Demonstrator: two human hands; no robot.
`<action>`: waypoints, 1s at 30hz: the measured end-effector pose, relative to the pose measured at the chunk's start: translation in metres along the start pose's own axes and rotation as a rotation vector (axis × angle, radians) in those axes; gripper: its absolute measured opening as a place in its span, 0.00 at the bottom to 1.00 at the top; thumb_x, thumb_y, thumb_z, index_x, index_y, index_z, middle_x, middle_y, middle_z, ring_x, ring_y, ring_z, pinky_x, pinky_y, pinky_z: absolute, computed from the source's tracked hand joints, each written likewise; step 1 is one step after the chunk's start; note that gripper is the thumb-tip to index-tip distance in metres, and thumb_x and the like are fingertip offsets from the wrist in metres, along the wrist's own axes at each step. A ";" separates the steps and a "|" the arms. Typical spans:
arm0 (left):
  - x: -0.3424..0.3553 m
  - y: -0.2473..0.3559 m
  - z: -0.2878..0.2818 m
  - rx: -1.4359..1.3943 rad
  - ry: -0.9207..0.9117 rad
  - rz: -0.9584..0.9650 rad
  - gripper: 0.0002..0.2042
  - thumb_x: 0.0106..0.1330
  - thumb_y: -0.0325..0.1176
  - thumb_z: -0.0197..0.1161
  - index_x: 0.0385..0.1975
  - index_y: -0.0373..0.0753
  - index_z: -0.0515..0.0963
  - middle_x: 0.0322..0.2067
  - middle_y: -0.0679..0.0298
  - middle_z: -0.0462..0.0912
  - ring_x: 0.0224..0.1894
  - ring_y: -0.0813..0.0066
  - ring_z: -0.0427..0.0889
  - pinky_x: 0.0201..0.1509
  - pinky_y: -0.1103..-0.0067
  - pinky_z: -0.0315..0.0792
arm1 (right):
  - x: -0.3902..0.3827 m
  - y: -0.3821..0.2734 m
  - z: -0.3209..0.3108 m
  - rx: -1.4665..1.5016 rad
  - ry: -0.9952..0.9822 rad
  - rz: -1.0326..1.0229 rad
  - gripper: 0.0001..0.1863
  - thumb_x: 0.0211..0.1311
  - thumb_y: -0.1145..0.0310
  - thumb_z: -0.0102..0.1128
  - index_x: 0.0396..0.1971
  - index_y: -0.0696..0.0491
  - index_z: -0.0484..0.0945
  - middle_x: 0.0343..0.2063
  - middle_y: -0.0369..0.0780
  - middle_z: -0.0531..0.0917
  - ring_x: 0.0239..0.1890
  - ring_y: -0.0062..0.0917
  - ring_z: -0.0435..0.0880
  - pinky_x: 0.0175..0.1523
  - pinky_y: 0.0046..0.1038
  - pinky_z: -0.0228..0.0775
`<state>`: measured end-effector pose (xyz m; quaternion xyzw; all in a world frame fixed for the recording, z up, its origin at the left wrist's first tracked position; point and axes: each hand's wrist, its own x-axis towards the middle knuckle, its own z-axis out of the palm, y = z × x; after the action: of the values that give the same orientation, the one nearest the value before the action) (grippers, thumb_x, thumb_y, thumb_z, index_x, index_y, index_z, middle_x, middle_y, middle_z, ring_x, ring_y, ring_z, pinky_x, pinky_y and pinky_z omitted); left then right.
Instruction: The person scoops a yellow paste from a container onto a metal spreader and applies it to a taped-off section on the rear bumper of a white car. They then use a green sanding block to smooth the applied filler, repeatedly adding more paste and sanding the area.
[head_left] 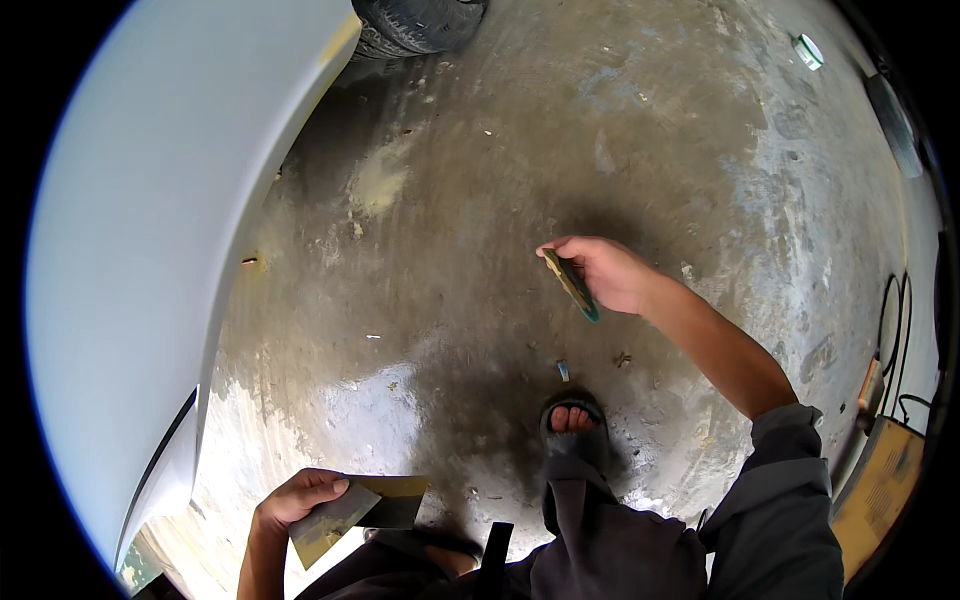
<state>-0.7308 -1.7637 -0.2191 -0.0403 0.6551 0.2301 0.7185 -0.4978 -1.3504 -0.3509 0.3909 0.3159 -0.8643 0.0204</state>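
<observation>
Low on the left, my left hand (298,495) is closed on two thin grey, flat sheets (390,508) smeared with yellowish residue, overlapping under my thumb. My right hand (598,268) is out over the floor at centre right, closed on a narrow green spreader (574,290) with yellowish material along it, held at a slant. A pale curved panel (140,220), apparently vehicle bodywork, fills the left side, apart from both hands.
Stained concrete floor (480,180) surrounds my sandalled foot (572,425). A dark tyre-like object (410,22) stands top left. A small white-green tub (808,52) lies top right. Black cables (888,340) and a wooden board (880,480) lie along the right edge.
</observation>
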 end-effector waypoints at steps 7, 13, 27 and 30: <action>-0.001 0.004 0.001 0.004 -0.015 -0.039 0.17 0.64 0.38 0.57 0.42 0.29 0.76 0.31 0.63 0.81 0.30 0.81 0.77 0.37 0.84 0.71 | -0.006 -0.020 0.037 0.081 -0.265 -0.178 0.18 0.59 0.76 0.52 0.50 0.56 0.68 0.42 0.38 0.76 0.47 0.24 0.74 0.54 0.30 0.65; 0.007 0.011 -0.003 -0.003 -0.066 -0.106 0.19 0.65 0.41 0.56 0.45 0.30 0.75 0.33 0.64 0.81 0.33 0.81 0.77 0.40 0.84 0.70 | 0.021 -0.060 0.088 0.131 -0.239 -0.583 0.15 0.62 0.73 0.52 0.48 0.55 0.65 0.42 0.37 0.75 0.46 0.21 0.74 0.53 0.27 0.65; 0.027 -0.005 -0.044 -0.117 -0.018 -0.234 0.20 0.65 0.45 0.56 0.46 0.32 0.75 0.33 0.63 0.80 0.33 0.80 0.76 0.40 0.83 0.70 | 0.116 -0.143 0.154 -0.803 0.442 -2.215 0.15 0.41 0.84 0.58 0.32 0.56 0.80 0.33 0.38 0.80 0.36 0.30 0.78 0.40 0.28 0.72; 0.033 -0.002 -0.043 -0.110 -0.023 -0.240 0.21 0.65 0.45 0.55 0.46 0.32 0.75 0.33 0.63 0.80 0.33 0.80 0.75 0.40 0.83 0.69 | 0.122 -0.152 0.160 -0.820 0.445 -2.330 0.13 0.41 0.77 0.63 0.32 0.53 0.81 0.33 0.36 0.81 0.37 0.28 0.79 0.45 0.29 0.73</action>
<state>-0.7688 -1.7721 -0.2576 -0.1551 0.6235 0.1785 0.7452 -0.7309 -1.2930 -0.2755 -0.0179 0.7150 -0.1226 -0.6881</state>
